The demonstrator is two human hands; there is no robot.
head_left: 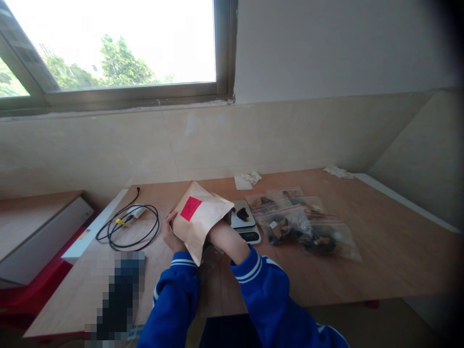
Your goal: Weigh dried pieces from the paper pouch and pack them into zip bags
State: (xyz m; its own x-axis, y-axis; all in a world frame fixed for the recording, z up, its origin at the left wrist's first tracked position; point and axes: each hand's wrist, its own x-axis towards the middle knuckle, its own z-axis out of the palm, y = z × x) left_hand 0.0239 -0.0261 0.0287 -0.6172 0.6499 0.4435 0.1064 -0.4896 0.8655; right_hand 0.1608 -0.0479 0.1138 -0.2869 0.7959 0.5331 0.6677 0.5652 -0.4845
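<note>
Brown paper bag [207, 212] gripped in my left hand [169, 233]; my right hand [216, 234] reaches inside, so I cannot tell its grasp.

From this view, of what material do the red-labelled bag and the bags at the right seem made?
Red-labelled bag: probably matte kraft paper, from its tan, opaque, creased surface. Bags at the right: likely glossy clear plastic film; it glints and shows the dark contents.

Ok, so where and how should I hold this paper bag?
Probably the paper bag's left edge, coming from the left, where the left hand holds it: its mouth faces lower right, and the right forearm reaches in there.
</note>
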